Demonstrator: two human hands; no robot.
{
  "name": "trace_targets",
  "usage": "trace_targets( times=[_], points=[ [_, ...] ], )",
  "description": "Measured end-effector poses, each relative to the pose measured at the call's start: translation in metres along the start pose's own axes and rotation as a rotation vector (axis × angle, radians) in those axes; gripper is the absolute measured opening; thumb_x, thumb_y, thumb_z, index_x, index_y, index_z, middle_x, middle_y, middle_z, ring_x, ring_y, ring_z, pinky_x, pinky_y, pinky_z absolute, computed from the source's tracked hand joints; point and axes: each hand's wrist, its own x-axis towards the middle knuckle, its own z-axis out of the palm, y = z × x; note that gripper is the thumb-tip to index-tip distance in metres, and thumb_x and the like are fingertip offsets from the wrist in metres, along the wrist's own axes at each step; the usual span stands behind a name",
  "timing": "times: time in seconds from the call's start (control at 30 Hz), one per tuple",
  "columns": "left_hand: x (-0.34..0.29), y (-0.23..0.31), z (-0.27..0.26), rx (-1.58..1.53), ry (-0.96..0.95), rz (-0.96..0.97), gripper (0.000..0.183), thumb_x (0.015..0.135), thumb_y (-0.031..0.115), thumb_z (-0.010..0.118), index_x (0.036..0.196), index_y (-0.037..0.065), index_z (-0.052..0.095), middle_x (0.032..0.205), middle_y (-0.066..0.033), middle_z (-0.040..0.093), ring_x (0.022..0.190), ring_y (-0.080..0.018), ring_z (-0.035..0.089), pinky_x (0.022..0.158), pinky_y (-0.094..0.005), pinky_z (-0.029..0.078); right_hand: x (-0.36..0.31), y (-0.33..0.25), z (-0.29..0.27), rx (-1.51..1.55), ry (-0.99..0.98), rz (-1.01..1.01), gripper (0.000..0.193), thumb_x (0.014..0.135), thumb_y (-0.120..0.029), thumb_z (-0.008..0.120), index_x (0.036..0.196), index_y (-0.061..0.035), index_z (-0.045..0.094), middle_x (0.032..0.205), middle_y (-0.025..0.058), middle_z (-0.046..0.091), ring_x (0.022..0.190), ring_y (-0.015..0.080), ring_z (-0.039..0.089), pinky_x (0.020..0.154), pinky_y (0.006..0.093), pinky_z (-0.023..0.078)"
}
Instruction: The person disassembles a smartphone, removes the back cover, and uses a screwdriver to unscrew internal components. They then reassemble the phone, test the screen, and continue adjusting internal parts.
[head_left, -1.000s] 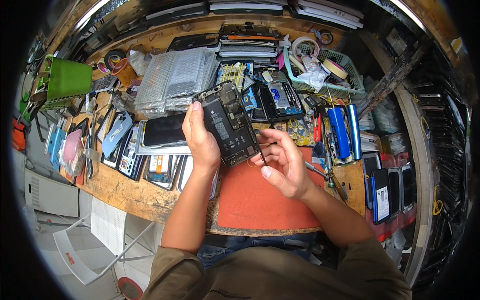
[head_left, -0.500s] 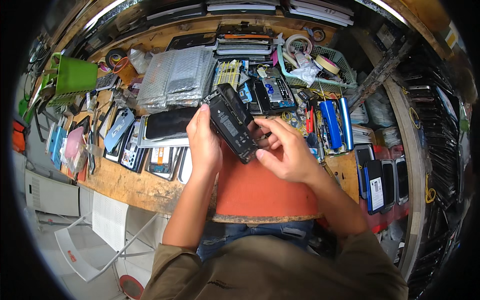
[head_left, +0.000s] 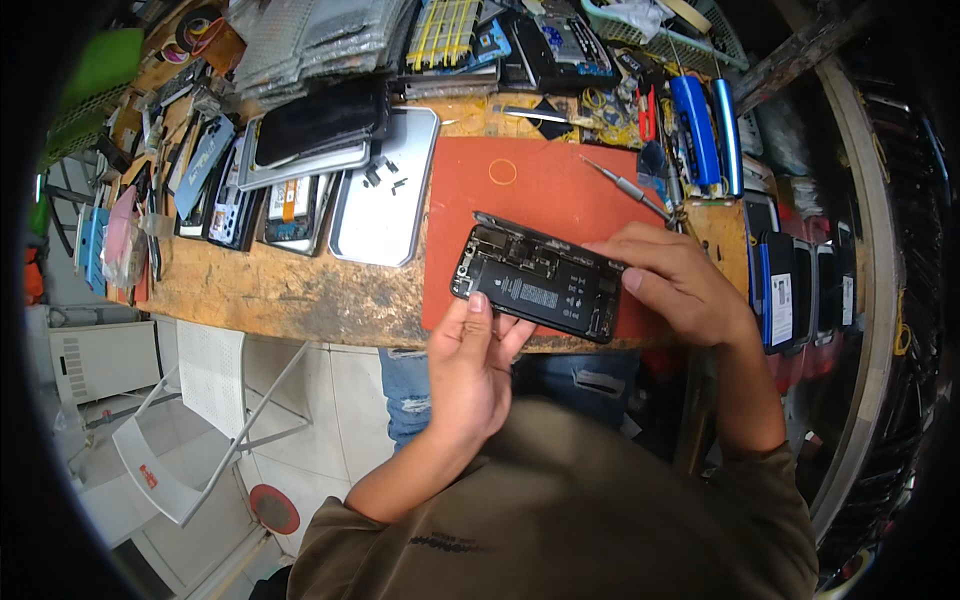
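An opened smartphone (head_left: 530, 290) lies sideways in my grip over the near part of the red mat (head_left: 455, 190), its black battery and circuit board facing up. A dark panel edge shows along its far side. My left hand (head_left: 468, 370) pinches the near left edge, thumb on top and fingers beneath. At the right end, my right hand (head_left: 685, 285) has its thumb and fingers closed on the phone's corner; some fingertips are hidden. Beyond the phone, a thin rubber band (head_left: 502, 172) and a slim grey screwdriver (head_left: 628, 186) rest on the mat.
Left of the mat is a pale metal tray (head_left: 385, 232) holding small dark parts, beside stacked phones (head_left: 320, 125). Red-handled pliers (head_left: 646, 112) and blue tools (head_left: 690, 125) stand at the far right. A white folding chair (head_left: 212, 370) is below the bench's left side.
Both hands have brought the phone nearer and turned it from steeply tilted to nearly level and sideways. My view has shifted down, showing more of the mat and tray.
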Motion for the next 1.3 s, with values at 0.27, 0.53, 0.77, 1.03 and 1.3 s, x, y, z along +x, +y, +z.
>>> trace_targets(
  times=[0.27, 0.53, 0.77, 1.03, 1.3],
  points=[
    [-0.035, 0.056, -0.040, 0.656, 0.234, 0.129, 0.024, 0.111, 0.012, 0.065, 0.131, -0.001, 0.063, 0.112, -0.0145, 0.076, 0.093, -0.0210, 0.077, 0.076, -0.0295, 0.063, -0.008, 0.005, 0.016, 0.070, 0.154, 0.080, 0.038, 0.111, -0.026, 0.057, 0.122, 0.0055, 0.075, 0.102, 0.0179, 0.074, 0.093, 0.0339, 0.072, 0.086, 0.0397, 0.054],
    [-0.007, 0.058, -0.037, 1.521, 0.204, 0.630, 0.039, 0.088, 0.003, 0.085, 0.124, 0.002, 0.071, 0.101, -0.0081, 0.075, 0.094, -0.0220, 0.064, 0.080, -0.0363, 0.052, -0.007, 0.012, 0.025, 0.091, 0.269, 0.070, 0.039, 0.111, -0.028, 0.059, 0.114, 0.0078, 0.074, 0.096, 0.0177, 0.072, 0.088, 0.0304, 0.070, 0.080, 0.0386, 0.052],
    [0.018, 0.063, -0.019, 1.632, 0.020, 0.623, 0.057, 0.090, -0.005, 0.081, 0.143, 0.001, 0.063, 0.101, -0.0087, 0.072, 0.092, -0.0150, 0.069, 0.082, -0.0300, 0.056, -0.011, 0.023, 0.039, 0.148, 0.379, 0.050, 0.037, 0.112, -0.028, 0.062, 0.111, 0.0075, 0.075, 0.091, 0.0144, 0.070, 0.081, 0.0246, 0.068, 0.074, 0.0355, 0.051],
    [0.018, 0.068, -0.001, 1.694, 0.025, 0.522, 0.061, 0.090, -0.008, 0.080, 0.147, 0.004, 0.059, 0.098, -0.0097, 0.071, 0.086, -0.0198, 0.070, 0.077, -0.0339, 0.057, -0.008, 0.030, 0.046, 0.162, 0.449, -0.055, 0.030, 0.108, -0.021, 0.066, 0.111, 0.0074, 0.076, 0.085, 0.0134, 0.069, 0.073, 0.0223, 0.067, 0.066, 0.0349, 0.049],
    [0.018, 0.061, -0.010, 1.849, -0.074, 0.799, 0.056, 0.089, -0.006, 0.081, 0.141, 0.001, 0.063, 0.093, -0.0119, 0.071, 0.084, -0.0286, 0.068, 0.072, -0.0404, 0.054, -0.008, 0.033, 0.050, 0.152, 0.482, -0.091, 0.026, 0.105, -0.017, 0.070, 0.110, 0.0074, 0.076, 0.084, 0.0130, 0.068, 0.069, 0.0209, 0.064, 0.062, 0.0337, 0.048]
  ],
)
